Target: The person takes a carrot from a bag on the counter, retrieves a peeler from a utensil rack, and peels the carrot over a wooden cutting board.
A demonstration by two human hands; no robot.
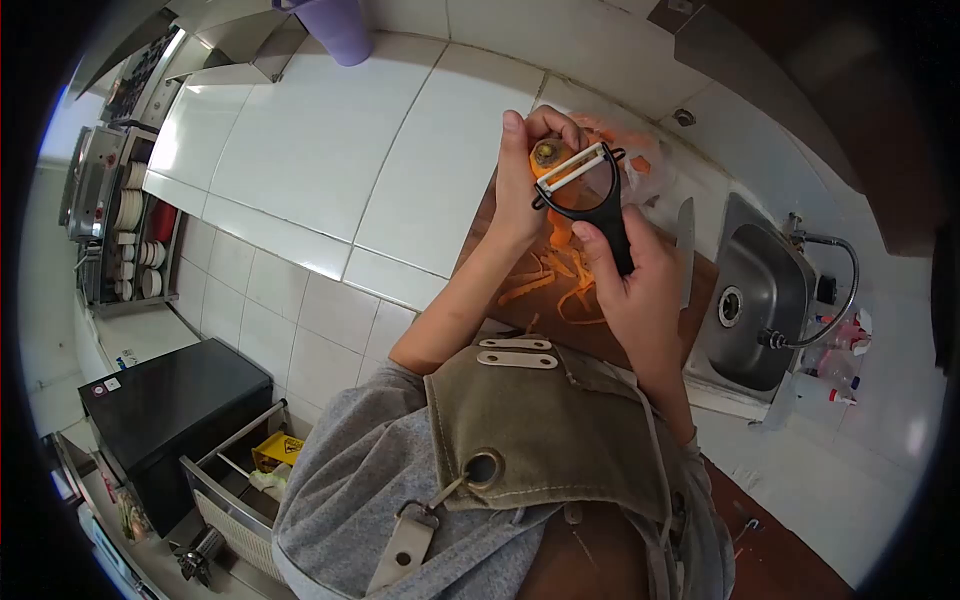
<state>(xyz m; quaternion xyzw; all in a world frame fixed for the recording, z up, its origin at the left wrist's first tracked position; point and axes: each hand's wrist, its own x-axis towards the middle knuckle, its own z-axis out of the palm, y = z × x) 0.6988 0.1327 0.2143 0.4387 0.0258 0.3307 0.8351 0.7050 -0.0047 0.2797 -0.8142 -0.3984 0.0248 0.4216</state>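
An orange carrot [541, 168], its stem end facing the camera, is held in my left hand [517, 180], whose fingers curl round its far side. My right hand [636, 275] grips the black handle of a Y-shaped peeler [609, 214]. The peeler's pale blade lies across the front of the carrot. Below both hands, orange peel strips [575, 284] are scattered on a brown cutting board [552, 333]. A knife [686, 250] rests along the board's right side. Behind the hands is a clear plastic bag [648, 172] with orange pieces.
A steel sink [757, 350] with a hose faucet [852, 290] adjoins the board on the right. Plastic bottles [838, 365] stand beyond it. A purple container [336, 28] is at the back of the white tiled counter [330, 130]. Dish racks [130, 220] are far left.
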